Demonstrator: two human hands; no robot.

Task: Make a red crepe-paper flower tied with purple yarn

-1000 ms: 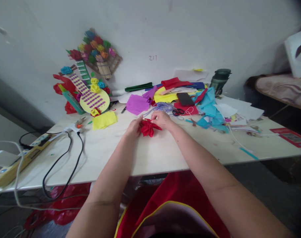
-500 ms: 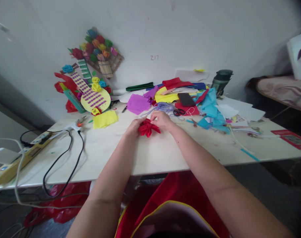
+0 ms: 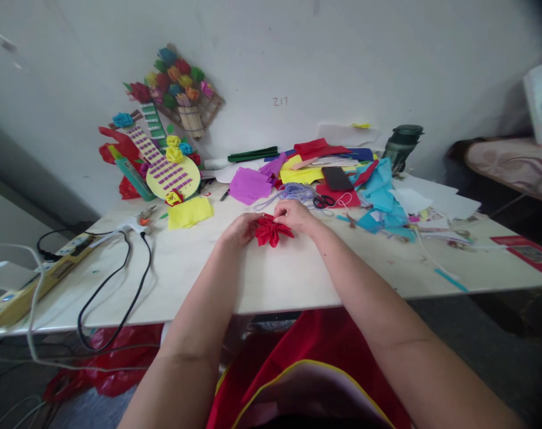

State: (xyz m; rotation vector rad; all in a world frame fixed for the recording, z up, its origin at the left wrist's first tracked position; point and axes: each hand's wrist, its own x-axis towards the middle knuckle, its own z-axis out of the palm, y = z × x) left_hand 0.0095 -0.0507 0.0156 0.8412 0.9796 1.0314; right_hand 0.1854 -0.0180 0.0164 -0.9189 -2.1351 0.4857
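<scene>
A red crepe-paper flower (image 3: pixel 273 232) with pleated, spread petals is between my two hands, just above the white table (image 3: pixel 289 280). My left hand (image 3: pixel 243 227) pinches its left edge with thumb and fingers. On the upper right side, my right hand (image 3: pixel 295 215) is closed on the petals, its fingertips partly hidden behind the red paper. Close behind the hands lie a bundle of pale purple cord (image 3: pixel 296 192) and black-handled scissors (image 3: pixel 323 202). A purple paper sheet (image 3: pixel 249 186) is beyond my left hand.
Left stand a paper-decorated guitar shape (image 3: pixel 173 177), a green glue bottle (image 3: pixel 134 177), a yellow paper piece (image 3: pixel 190 213) and a power strip (image 3: pixel 52 280) with looping cables. Toward the back right are a phone (image 3: pixel 336 178), blue paper scraps (image 3: pixel 378 190) and a dark bottle (image 3: pixel 402 146).
The flower has shifted slightly to the right in view. My left hand's fingers now sit more at its outer left edge, showing more of the petals; my right hand keeps its pinch.
</scene>
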